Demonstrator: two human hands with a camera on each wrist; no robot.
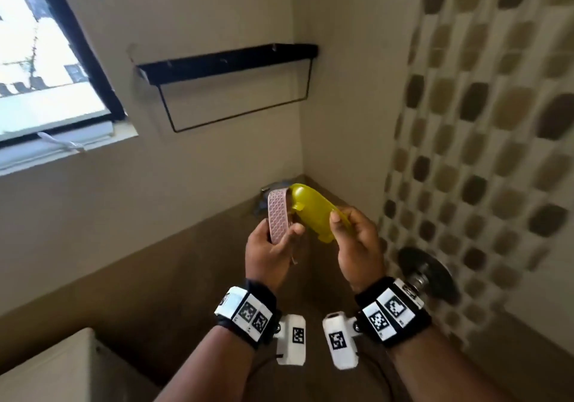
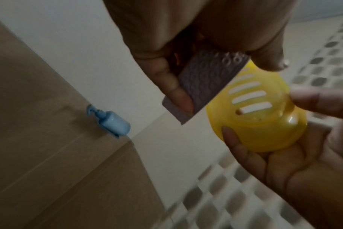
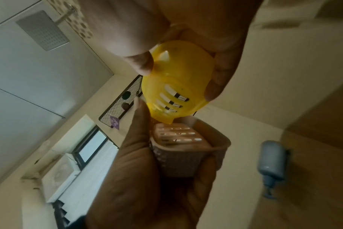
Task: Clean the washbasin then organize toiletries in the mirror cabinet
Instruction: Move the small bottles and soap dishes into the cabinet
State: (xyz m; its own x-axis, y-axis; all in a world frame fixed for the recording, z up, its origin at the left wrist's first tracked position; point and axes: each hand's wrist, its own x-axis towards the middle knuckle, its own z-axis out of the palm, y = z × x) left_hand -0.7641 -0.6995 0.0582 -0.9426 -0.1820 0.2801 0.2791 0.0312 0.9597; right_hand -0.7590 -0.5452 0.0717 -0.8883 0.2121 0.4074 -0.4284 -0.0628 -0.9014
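My left hand point(image 1: 281, 240) grips a pink soap dish point(image 1: 279, 215) with a woven-pattern wall, held upright in front of me. My right hand point(image 1: 343, 226) pinches a yellow slotted soap tray point(image 1: 313, 210) by its edge, tilted, right beside the pink dish. In the left wrist view the pink soap dish point(image 2: 206, 86) sits under my left fingers point(image 2: 178, 93) and the yellow tray point(image 2: 264, 120) lies on my right fingers. In the right wrist view the yellow tray point(image 3: 178, 86) hangs just above the pink dish point(image 3: 184, 147), which holds a slotted insert.
A black wire wall shelf point(image 1: 226, 63) hangs on the beige wall ahead. A window point(image 1: 40, 60) is at the upper left. A blue pump bottle point(image 2: 112, 122) is fixed to the wall in the corner. A round dark valve knob point(image 1: 428, 272) juts from the patterned tile wall at right.
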